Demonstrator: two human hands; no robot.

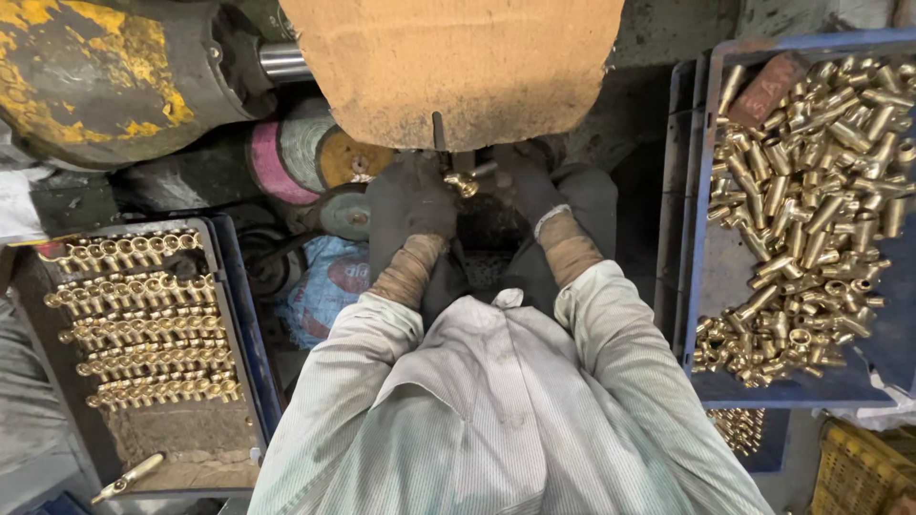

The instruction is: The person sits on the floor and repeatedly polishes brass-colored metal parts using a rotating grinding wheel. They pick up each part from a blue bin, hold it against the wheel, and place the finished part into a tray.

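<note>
Both gloved hands are meeting under the big tan buffing wheel [458, 67], the left hand [412, 198] and right hand [528, 183] each closing their grip on a small brass fitting [465, 183] lying between them, roughly crosswise, just below the wheel's rim.

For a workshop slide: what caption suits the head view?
Gloved left hand and right hand hold a brass fitting at a buffing wheel, between trays of brass parts.

Buffing wheel [458, 67] close above hands [412, 205].
</note>
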